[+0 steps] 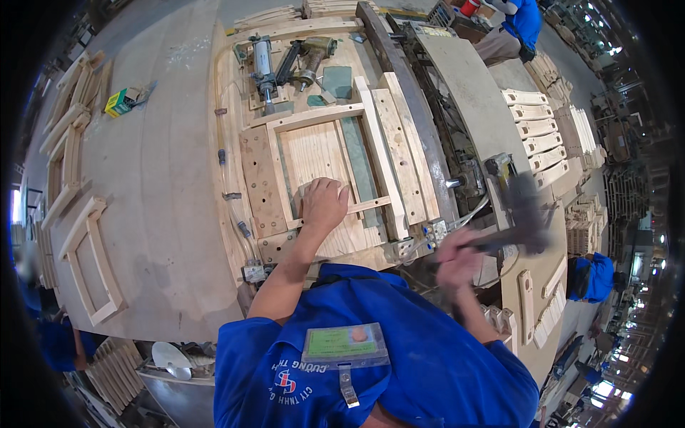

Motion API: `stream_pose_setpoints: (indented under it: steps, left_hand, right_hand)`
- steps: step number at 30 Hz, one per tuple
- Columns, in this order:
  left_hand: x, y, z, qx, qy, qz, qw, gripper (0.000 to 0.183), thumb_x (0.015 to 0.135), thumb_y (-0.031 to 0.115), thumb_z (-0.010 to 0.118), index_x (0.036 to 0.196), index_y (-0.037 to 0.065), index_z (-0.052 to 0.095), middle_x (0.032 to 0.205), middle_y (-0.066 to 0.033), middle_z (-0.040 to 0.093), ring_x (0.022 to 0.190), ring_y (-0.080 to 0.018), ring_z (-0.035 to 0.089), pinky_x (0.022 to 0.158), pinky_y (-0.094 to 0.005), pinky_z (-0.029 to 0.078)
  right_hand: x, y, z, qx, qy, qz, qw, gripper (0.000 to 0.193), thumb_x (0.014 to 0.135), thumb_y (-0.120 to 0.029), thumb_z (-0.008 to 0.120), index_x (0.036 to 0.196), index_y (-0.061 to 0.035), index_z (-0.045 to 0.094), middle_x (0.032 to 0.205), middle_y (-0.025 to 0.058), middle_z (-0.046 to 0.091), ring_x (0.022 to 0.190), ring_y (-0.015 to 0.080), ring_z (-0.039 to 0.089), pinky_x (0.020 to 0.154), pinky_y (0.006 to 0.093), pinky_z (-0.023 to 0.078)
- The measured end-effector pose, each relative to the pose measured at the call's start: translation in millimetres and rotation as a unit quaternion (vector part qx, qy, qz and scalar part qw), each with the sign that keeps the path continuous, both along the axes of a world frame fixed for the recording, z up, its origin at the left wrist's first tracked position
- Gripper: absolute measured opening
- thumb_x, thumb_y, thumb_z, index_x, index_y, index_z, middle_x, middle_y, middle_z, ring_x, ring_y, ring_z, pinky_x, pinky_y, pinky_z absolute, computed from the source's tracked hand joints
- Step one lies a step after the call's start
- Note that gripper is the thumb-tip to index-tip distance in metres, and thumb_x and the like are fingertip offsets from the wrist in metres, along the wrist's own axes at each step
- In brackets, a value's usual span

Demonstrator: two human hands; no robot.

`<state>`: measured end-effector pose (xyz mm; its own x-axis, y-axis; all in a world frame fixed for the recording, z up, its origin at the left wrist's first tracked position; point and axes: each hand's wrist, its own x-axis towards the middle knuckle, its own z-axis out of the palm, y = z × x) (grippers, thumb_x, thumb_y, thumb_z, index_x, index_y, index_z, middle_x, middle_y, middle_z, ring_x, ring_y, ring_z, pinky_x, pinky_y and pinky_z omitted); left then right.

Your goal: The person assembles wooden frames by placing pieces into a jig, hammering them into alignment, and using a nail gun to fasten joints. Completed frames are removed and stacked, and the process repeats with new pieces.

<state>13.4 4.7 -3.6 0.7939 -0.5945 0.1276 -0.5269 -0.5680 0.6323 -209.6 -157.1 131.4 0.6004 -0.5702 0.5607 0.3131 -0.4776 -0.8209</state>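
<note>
In front of me a pale wooden frame (371,135) lies in a wooden jig (258,171). My left hand (325,205) is closed over the frame's near crossbar, fingers bent over its far side. Off to the right, my raised right hand (458,258) grips a dark hammer-shaped tool (528,217). Motion smears both the tool and that hand, so the tool's exact kind is unclear. Past the frame's far end, a pneumatic cylinder (263,63) and a nail gun (311,63) rest in the jig.
Several assembled wooden frames (93,260) and a green-yellow box (123,102) lie on the left tabletop (168,185). A dark metal beam (407,93) runs along the jig's right side. Slotted wooden pieces (535,128) are lined up farther right. Other people (524,28) work nearby.
</note>
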Motion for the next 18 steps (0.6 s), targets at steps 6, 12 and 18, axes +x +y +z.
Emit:
stream_pose_setpoints:
  steps: [6,12,18]
  left_hand:
    - [6.4,-2.8,2.0,0.021,-0.002,0.006,1.000,0.030,0.101,0.029,0.065,0.106,0.002,0.077,0.111,-0.0177,0.074,0.114,-0.0360,0.065,0.103,-0.0481,0.050]
    - [2.7,9.8,-8.1,0.000,0.009,0.011,1.000,0.031,0.100,0.031,0.066,0.105,0.002,0.077,0.110,-0.0179,0.074,0.112,-0.0368,0.066,0.101,-0.0492,0.050]
    - [4.4,3.5,0.6,0.061,0.043,0.002,0.997,0.034,0.098,0.033,0.066,0.108,0.002,0.077,0.111,-0.0194,0.074,0.113,-0.0362,0.066,0.101,-0.0491,0.051]
  right_hand:
    - [-20.4,11.8,-30.6,-0.012,0.473,0.026,0.880,0.043,0.111,-0.039,0.050,0.112,0.0023,0.061,0.076,0.0210,0.062,0.070,0.0301,0.065,0.068,0.0468,0.051]
    - [117.1,-8.3,129.2,0.089,0.119,0.092,0.985,0.034,0.117,-0.032,0.046,0.098,-0.0053,0.055,0.070,-0.0079,0.044,0.061,0.0003,0.037,0.052,0.0193,0.029]
    - [224.1,-47.0,19.7,-0.075,-0.001,-0.048,0.996,0.041,0.116,-0.035,0.044,0.095,-0.0021,0.055,0.072,0.0068,0.053,0.060,0.0174,0.048,0.055,0.0357,0.038]
